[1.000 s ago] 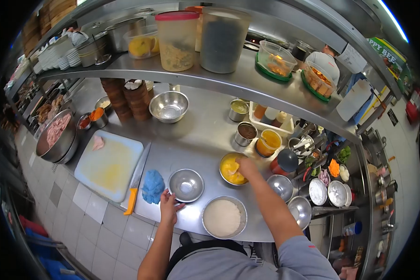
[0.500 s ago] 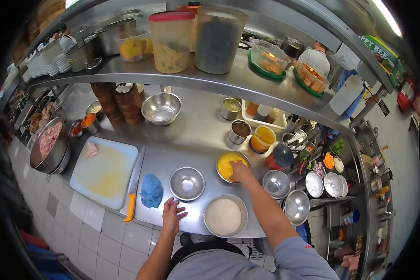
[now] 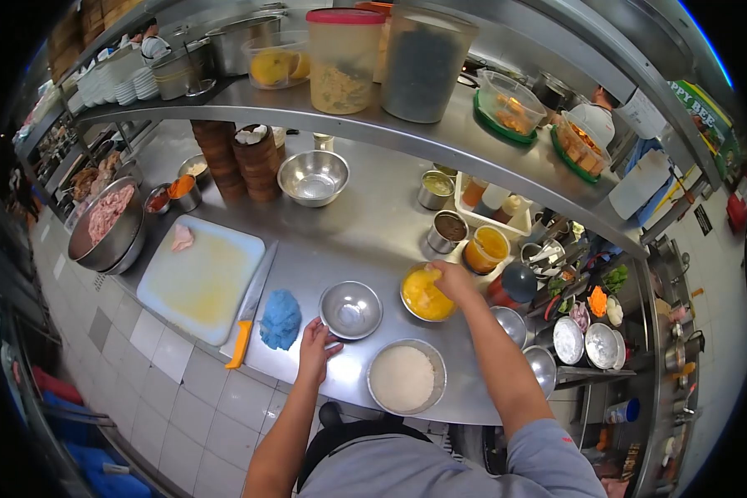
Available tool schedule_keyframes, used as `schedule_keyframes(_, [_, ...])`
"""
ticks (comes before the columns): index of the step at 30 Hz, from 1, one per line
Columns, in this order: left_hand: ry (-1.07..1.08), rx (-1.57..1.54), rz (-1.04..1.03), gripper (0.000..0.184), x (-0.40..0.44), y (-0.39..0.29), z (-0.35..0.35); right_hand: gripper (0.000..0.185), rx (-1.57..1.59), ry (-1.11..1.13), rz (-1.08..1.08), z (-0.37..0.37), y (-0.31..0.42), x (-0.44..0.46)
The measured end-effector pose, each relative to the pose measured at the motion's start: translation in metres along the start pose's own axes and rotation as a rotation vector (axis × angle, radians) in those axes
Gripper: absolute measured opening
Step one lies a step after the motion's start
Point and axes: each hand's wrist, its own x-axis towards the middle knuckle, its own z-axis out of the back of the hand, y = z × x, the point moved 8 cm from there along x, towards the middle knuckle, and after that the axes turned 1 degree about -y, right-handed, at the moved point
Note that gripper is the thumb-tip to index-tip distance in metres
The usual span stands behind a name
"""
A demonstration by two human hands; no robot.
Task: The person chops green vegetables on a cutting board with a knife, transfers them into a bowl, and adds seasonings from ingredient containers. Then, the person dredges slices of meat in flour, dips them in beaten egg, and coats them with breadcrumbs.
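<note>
My right hand is at the upper right rim of a metal bowl of yellow liquid, its fingers closed and pointing into the bowl; whatever they grip is hidden. Beside the lower left edge of an empty metal bowl, my left hand has its fingers apart and holds nothing. A metal bowl of pale powder stands between my forearms, near the counter's front edge. Crumpled blue material lies left of the empty bowl, next to a knife with an orange handle.
A white cutting board with a small pink meat piece is on the left, beyond it a bowl of pink meat. Sauce containers stand at the right. A metal shelf spans the counter. Two people are in the background.
My right hand has risen from inside the yellow liquid to the bowl's rim. My left hand let go of the empty bowl and is now beside its edge again. The view has shifted.
</note>
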Motion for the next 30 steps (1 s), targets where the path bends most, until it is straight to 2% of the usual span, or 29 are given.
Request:
schedule_keyframes(4, [0.05, 0.059, 0.014, 0.045, -0.002, 0.01, -0.012, 0.039, -0.066, -0.005, -0.019, 0.006, -0.005, -0.003])
schedule_keyframes(6, [-0.072, 0.192, -0.069, 0.042, -0.012, 0.007, -0.001, 0.04, -0.123, -0.003, -0.054, 0.005, -0.012, -0.005])
schedule_keyframes(8, [-0.07, 0.24, -0.117, 0.038, -0.035, 0.001, -0.007, 0.039, -0.091, -0.097, 0.096, 0.004, -0.008, -0.011])
schedule_keyframes(9, [0.001, 0.32, -0.177, 0.037, -0.047, -0.003, -0.018, 0.039, -0.087, -0.096, 0.093, -0.001, -0.014, -0.013])
schedule_keyframes(11, [0.108, 0.439, -0.248, 0.034, -0.066, -0.001, -0.033, 0.04, 0.041, 0.311, 0.117, -0.045, -0.027, -0.014])
schedule_keyframes(12, [0.137, 0.487, -0.28, 0.037, -0.071, 0.004, -0.04, 0.04, 0.044, 0.311, 0.121, -0.052, -0.033, -0.014])
schedule_keyframes(14, [0.186, 0.52, -0.325, 0.038, -0.082, 0.009, -0.058, 0.047, 0.059, 0.123, 0.123, -0.045, -0.038, -0.01])
schedule_keyframes(15, [0.183, 0.574, -0.359, 0.038, -0.085, 0.01, -0.065, 0.047, 0.062, 0.126, 0.127, -0.05, -0.04, -0.011])
schedule_keyframes(16, [0.179, 0.577, -0.359, 0.038, -0.084, 0.014, -0.066, 0.05, -0.081, 0.066, 0.163, -0.047, -0.033, -0.015])
schedule_keyframes(17, [0.213, 0.717, -0.412, 0.04, -0.084, 0.016, -0.072, 0.053, -0.224, 0.003, 0.199, -0.044, -0.024, -0.017])
schedule_keyframes(18, [0.248, 0.858, -0.467, 0.041, -0.084, 0.018, -0.078, 0.053, -0.222, 0.001, 0.204, -0.047, -0.016, -0.018])
schedule_keyframes(19, [0.195, 0.833, -0.368, 0.038, -0.081, 0.017, -0.074, 0.053, -0.247, 0.102, 0.14, -0.062, -0.019, -0.019])
schedule_keyframes(20, [0.19, 0.834, -0.373, 0.038, -0.08, 0.014, -0.075, 0.054, -0.272, 0.204, 0.076, -0.075, -0.024, -0.02])
schedule_keyframes(23, [0.099, 0.838, -0.353, 0.034, -0.077, 0.004, -0.065, 0.05, -0.275, 0.258, 0.021, -0.098, -0.035, -0.009])
schedule_keyframes(26, [-0.011, 0.793, -0.376, 0.029, -0.074, -0.005, -0.046, 0.045, -0.229, 0.2, 0.067, -0.098, -0.041, 0.002])
schedule_keyframes(28, [-0.05, 0.751, -0.525, 0.029, -0.069, -0.019, -0.039, 0.043, -0.139, 0.146, 0.065, -0.086, -0.044, 0.003])
schedule_keyframes(29, [-0.046, 0.665, -0.455, 0.037, -0.063, -0.017, -0.035, 0.04, -0.049, 0.09, 0.063, -0.074, -0.043, 0.003])
schedule_keyframes(30, [-0.042, 0.662, -0.454, 0.037, -0.059, -0.019, -0.035, 0.04, -0.053, 0.089, 0.06, -0.067, -0.041, 0.004])
